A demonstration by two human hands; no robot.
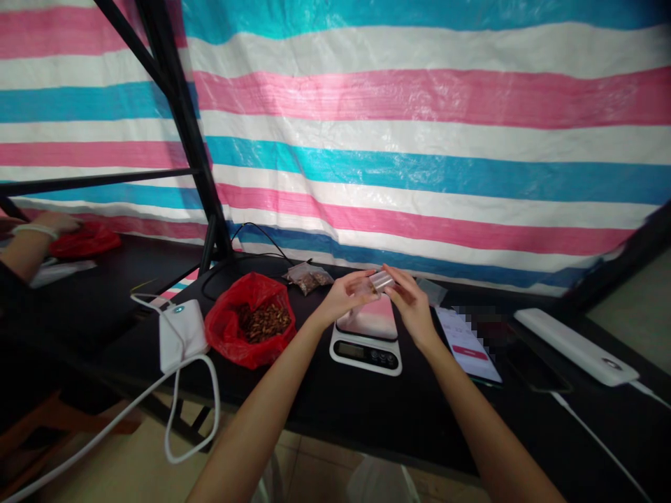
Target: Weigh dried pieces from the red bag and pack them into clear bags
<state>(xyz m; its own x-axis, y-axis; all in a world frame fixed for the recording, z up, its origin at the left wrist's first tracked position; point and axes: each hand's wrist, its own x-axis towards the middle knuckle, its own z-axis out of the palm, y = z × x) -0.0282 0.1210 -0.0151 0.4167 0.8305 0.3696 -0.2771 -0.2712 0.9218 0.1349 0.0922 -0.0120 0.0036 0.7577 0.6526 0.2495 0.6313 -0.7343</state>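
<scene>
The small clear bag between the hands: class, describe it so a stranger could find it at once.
Below the striped tarpaulin, find the white scale on the black table. Above it, the left hand and right hand pinch a small clear bag. Unlike the filled bag behind the red bag, it is off the table.

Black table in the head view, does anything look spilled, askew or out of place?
Nothing looks spilled; the brown pieces sit inside the red bag. Only the white cable by the white box stands out: it hangs in a loose loop over the front edge of the black table, where it could snag.
</scene>
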